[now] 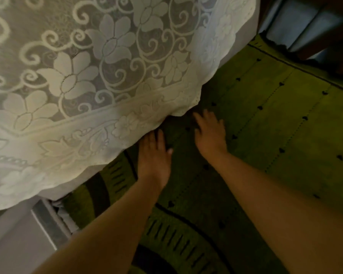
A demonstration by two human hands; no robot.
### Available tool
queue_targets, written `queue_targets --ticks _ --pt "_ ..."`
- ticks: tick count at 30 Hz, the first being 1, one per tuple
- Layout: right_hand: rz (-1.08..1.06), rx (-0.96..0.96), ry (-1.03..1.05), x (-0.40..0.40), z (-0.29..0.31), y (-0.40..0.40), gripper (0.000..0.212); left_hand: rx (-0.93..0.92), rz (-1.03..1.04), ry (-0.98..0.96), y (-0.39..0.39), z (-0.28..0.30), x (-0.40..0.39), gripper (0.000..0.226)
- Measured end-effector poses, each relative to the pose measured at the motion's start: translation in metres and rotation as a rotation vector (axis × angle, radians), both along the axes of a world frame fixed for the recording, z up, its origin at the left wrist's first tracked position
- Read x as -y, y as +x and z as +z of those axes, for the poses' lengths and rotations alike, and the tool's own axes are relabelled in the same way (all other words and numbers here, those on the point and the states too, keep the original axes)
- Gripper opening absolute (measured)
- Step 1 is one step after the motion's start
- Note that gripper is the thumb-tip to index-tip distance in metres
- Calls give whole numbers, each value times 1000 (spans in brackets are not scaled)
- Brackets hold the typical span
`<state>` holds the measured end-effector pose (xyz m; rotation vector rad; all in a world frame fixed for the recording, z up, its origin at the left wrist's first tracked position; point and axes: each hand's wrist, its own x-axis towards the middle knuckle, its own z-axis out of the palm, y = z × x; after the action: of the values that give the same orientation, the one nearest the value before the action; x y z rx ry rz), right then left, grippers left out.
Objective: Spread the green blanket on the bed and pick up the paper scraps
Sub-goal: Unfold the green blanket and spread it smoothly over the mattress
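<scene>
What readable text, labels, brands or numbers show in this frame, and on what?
None. No words, labels, brands or numbers can be read in the head view.
The white floral lace cover carries only flowers and scrolls.
The green blanket with small dark heart marks carries only hearts, stitch lines and dark bands.
The left hand and right hand lie flat on the blanket and hold nothing printed.
</scene>
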<state>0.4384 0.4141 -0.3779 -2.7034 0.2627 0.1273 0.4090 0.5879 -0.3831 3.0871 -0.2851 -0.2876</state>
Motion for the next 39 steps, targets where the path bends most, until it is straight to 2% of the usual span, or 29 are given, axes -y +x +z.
queue_targets --ticks 2,3,4,6,8,10,12,13,15,18,20,22,26,29,33,37,39 --pt "-268 -55 -219 29 -6 -37 59 -50 -436 -35 -46 -6 -4 61" --pt "-336 -95 -246 30 -9 -53 60 -119 -578 -25 -56 -8 -19 59" --pt "-337 -116 -275 21 -12 -68 62 -154 -580 -26 -57 -10 -39 58" --pt "-197 -89 -291 -13 -17 -93 66 -126 -288 60 -48 -12 -78 59" --pt "108 -53 -218 -54 -18 -126 68 -144 5 161 -44 -8 -98 61" --pt "490 -71 -65 -87 -12 -159 63 -227 206 184 -43 2 -85 63" --pt "632 -130 124 -94 -2 -179 55 -311 442 192 -44 17 -53 65" --pt "572 -131 202 -88 4 -186 54 -353 536 189 -47 23 -36 65" --pt "329 -90 155 -54 11 -203 57 -360 511 177 -63 31 -2 65" --pt "93 -164 -98 21 10 -242 65 -251 118 73 -122 26 52 63" --pt "59 -248 -164 67 8 -278 70 -255 -160 42 -178 18 89 66" --pt "75 -270 -223 96 3 -319 73 -286 -325 101 -225 9 110 73" --pt "-55 -248 -274 126 -4 -391 76 -375 -240 168 -252 2 100 96" --pt "-153 -272 -274 129 -5 -426 74 -493 -95 230 -254 9 86 106" --pt "-323 -229 -306 117 -10 -484 72 -489 50 264 -274 8 73 111" --pt "-389 -243 -311 86 -12 -541 75 -499 70 331 -296 19 55 113" --pt "-408 -259 -298 70 -12 -557 80 -540 58 442 -300 27 55 110"
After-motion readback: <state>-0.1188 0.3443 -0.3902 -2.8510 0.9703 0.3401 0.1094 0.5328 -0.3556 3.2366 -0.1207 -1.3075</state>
